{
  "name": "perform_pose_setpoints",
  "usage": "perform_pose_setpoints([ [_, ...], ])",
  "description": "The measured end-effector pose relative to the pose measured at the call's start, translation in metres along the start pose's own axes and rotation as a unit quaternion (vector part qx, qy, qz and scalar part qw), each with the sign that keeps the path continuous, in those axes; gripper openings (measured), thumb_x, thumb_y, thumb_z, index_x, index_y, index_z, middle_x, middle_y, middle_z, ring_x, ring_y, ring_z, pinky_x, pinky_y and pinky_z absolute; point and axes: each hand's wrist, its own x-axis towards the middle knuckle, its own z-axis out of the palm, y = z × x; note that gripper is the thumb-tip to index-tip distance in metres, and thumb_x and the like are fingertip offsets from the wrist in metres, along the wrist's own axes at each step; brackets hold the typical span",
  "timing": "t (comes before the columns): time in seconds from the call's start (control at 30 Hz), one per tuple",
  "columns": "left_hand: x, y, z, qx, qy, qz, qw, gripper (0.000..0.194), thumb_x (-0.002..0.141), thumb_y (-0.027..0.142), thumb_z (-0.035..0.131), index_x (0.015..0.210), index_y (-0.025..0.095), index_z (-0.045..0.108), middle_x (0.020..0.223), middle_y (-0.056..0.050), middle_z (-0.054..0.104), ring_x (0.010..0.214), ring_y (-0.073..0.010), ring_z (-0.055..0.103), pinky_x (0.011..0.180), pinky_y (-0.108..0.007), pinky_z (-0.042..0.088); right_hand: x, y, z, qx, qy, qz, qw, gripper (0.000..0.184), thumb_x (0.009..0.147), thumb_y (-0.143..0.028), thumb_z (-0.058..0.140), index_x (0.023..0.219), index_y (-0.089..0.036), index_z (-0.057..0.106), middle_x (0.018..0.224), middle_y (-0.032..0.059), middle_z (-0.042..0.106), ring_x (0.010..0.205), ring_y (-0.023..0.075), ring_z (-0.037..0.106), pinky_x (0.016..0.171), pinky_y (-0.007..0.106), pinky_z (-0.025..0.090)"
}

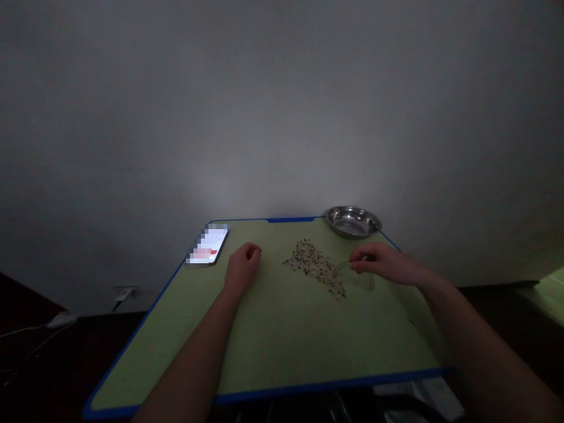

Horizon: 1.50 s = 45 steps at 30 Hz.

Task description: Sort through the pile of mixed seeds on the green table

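Observation:
My left hand (244,265) rests closed on the table, left of a spread of small dark and pale grains (312,260). Its curled fingers hide whatever may be inside. To the right of the grains, my right hand (379,261) is closed in a pinch, with its fingertips at the rim of a clear see-through bowl (365,283). I cannot tell whether the fingers grip that rim or hold something small above it. The clear bowl stands close against the right side of the grains, and its outline is faint.
A shiny metal bowl (353,222) stands at the table's back right corner. A phone with a lit screen (210,244) lies at the left edge. The green table (273,341) has a blue rim and stands against a grey wall (282,117). Cables and a plug (126,294) are at lower left.

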Motion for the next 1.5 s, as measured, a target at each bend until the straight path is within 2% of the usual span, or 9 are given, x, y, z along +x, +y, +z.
perform_pose_setpoints([
  [0.17, 0.001, -0.002, 0.000, 0.005, -0.004, -0.009, 1.000, 0.025, 0.075, 0.035, 0.044, 0.076, 0.017, 0.062, 0.066, -0.001, 0.061, 0.063, -0.0146, 0.054, 0.059, -0.026, 0.037, 0.006, 0.016, -0.012, -0.026, -0.131, 0.006, 0.991, 0.022, 0.075, -0.037, 0.062, 0.077, -0.016, 0.069, 0.069, 0.0013, 0.063, 0.063, 0.0124, 0.053, 0.056, 0.024, 0.039],
  [0.37, 0.001, -0.001, -0.001, 0.011, -0.009, -0.013, 1.000, 0.026, 0.074, 0.035, 0.043, 0.076, 0.017, 0.062, 0.065, -0.001, 0.060, 0.062, -0.0145, 0.053, 0.058, -0.025, 0.037, 0.016, 0.000, 0.008, -0.072, -0.213, 0.014, 0.974, 0.018, 0.069, -0.028, 0.067, 0.081, -0.016, 0.072, 0.074, 0.0017, 0.068, 0.066, 0.0138, 0.057, 0.056, 0.022, 0.038],
  [0.53, 0.000, 0.000, -0.003, 0.014, -0.012, -0.022, 1.000, 0.027, 0.074, 0.036, 0.043, 0.078, 0.017, 0.063, 0.068, -0.001, 0.061, 0.064, -0.0151, 0.054, 0.059, -0.026, 0.037, 0.035, -0.009, 0.027, -0.098, -0.189, -0.013, 0.977, 0.015, 0.071, -0.026, 0.065, 0.081, -0.017, 0.072, 0.074, 0.0019, 0.069, 0.066, 0.0143, 0.059, 0.058, 0.023, 0.040],
  [0.8, -0.001, -0.001, -0.003, 0.010, -0.019, -0.012, 1.000, 0.027, 0.075, 0.037, 0.043, 0.077, 0.018, 0.062, 0.066, 0.000, 0.060, 0.063, -0.0153, 0.054, 0.059, -0.026, 0.038, 0.066, -0.015, 0.043, -0.140, -0.034, -0.036, 0.989, 0.014, 0.076, -0.027, 0.060, 0.080, -0.016, 0.069, 0.077, 0.0040, 0.068, 0.067, 0.0146, 0.058, 0.058, 0.024, 0.038],
  [0.9, -0.001, -0.002, -0.002, 0.009, -0.023, -0.009, 1.000, 0.027, 0.076, 0.037, 0.043, 0.077, 0.018, 0.062, 0.068, -0.001, 0.062, 0.065, -0.0159, 0.055, 0.060, -0.026, 0.039, 0.068, -0.010, 0.042, -0.098, 0.002, -0.021, 0.995, 0.017, 0.079, -0.028, 0.057, 0.080, -0.015, 0.067, 0.077, 0.0049, 0.067, 0.068, 0.0144, 0.057, 0.061, 0.024, 0.039],
  [1.03, -0.001, -0.001, -0.002, 0.007, -0.024, -0.002, 1.000, 0.025, 0.075, 0.035, 0.043, 0.077, 0.018, 0.062, 0.071, -0.002, 0.064, 0.067, -0.0159, 0.056, 0.062, -0.026, 0.040, 0.059, 0.002, 0.026, -0.049, 0.035, -0.012, 0.998, 0.021, 0.080, -0.032, 0.055, 0.079, -0.014, 0.065, 0.074, 0.0047, 0.064, 0.066, 0.0141, 0.055, 0.060, 0.025, 0.040],
  [1.1, -0.001, 0.000, -0.003, 0.008, -0.025, -0.007, 1.000, 0.025, 0.075, 0.035, 0.043, 0.077, 0.018, 0.062, 0.071, -0.002, 0.064, 0.067, -0.0161, 0.056, 0.062, -0.026, 0.040, 0.051, 0.012, 0.016, -0.029, 0.026, -0.009, 0.999, 0.023, 0.080, -0.036, 0.055, 0.078, -0.014, 0.063, 0.072, 0.0039, 0.062, 0.066, 0.0141, 0.054, 0.059, 0.025, 0.039],
  [1.3, -0.002, 0.002, -0.005, 0.008, -0.020, -0.014, 1.000, 0.027, 0.075, 0.035, 0.043, 0.079, 0.017, 0.063, 0.067, -0.001, 0.061, 0.064, -0.0155, 0.055, 0.060, -0.027, 0.039, 0.030, 0.046, -0.007, 0.010, -0.115, 0.073, 0.991, 0.028, 0.077, -0.042, 0.056, 0.070, -0.015, 0.056, 0.059, -0.0020, 0.052, 0.049, 0.0079, 0.042, 0.046, 0.022, 0.032],
  [1.5, -0.002, 0.001, -0.004, 0.005, -0.013, -0.008, 1.000, 0.026, 0.074, 0.036, 0.044, 0.075, 0.017, 0.062, 0.066, -0.001, 0.061, 0.063, -0.0154, 0.055, 0.059, -0.026, 0.039, 0.021, 0.063, -0.021, 0.046, -0.139, 0.104, 0.984, 0.032, 0.075, -0.047, 0.058, 0.069, -0.016, 0.054, 0.057, -0.0039, 0.049, 0.042, 0.0048, 0.036, 0.039, 0.019, 0.026],
])
